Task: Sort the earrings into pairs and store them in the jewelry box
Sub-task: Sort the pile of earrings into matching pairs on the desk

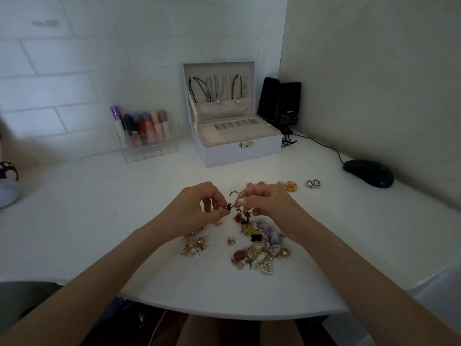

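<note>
Left fingers [216, 194] pinch a small dark-red earring [227, 207], right fingers [250, 192] pinch a silvery earring [235, 196]. The pieces seem to touch between them, held up off the desk [99, 221], probably to untangle or compare. Pile [257, 248] lies just below and nearer than the fingers, two matched pairs [287, 186] sit right of them, and the open box [243, 152] is well beyond.
</note>
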A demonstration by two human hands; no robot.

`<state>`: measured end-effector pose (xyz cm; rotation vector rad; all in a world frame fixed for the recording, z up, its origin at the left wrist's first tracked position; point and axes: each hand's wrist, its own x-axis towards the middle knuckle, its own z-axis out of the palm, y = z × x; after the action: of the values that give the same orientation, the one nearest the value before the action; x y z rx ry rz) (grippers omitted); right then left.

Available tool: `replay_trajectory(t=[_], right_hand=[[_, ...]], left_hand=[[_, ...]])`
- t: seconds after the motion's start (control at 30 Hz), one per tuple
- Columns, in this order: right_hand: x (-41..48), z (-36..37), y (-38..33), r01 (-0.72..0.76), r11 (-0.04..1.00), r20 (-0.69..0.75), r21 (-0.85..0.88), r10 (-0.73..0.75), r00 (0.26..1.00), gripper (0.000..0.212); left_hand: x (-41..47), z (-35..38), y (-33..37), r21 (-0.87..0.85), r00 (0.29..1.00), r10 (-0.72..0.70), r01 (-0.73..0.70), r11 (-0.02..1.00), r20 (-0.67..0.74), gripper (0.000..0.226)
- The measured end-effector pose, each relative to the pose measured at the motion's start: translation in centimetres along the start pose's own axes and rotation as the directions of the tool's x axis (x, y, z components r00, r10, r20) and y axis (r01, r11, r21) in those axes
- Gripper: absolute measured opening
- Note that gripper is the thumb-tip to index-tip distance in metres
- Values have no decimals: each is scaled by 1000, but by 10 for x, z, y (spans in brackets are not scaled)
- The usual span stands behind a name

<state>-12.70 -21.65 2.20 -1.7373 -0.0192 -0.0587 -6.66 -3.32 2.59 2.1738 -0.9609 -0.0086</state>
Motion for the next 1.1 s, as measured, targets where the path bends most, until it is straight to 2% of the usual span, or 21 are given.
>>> replay_trajectory(t=[0.23,0.37,0.53,0.63,0.73,0.9,1.1], right_hand=[[0,1,1,-76,997,35,33,75,997,6],[0,2,1,-69,997,3,-25,69,998,6],[-1,2,-1,-34,996,41,-83,38,998,20],[-2,-1,-2,-14,1000,75,28,12,997,19],[-3,-7,-4,6,983,83,185,-22,996,11],[-6,-20,-9,20,988,2,150,-21,1000,20],[-12,-50,-9,-17,999,-216,-27,10,976,13]], left_hand=[[1,-6,-1,74,998,61,-61,995,-6,8],[1,-7,0,52,997,72,-71,996,-29,6],[1,-12,-1,69,999,51,-50,996,-7,7],[1,-16,-4,112,995,12,-23,993,99,11],[0,-18,-7,160,984,-11,-18,987,176,13],[5,-20,-3,94,981,82,-100,991,177,10],[30,6,21,6,961,156,-161,987,228,14]])
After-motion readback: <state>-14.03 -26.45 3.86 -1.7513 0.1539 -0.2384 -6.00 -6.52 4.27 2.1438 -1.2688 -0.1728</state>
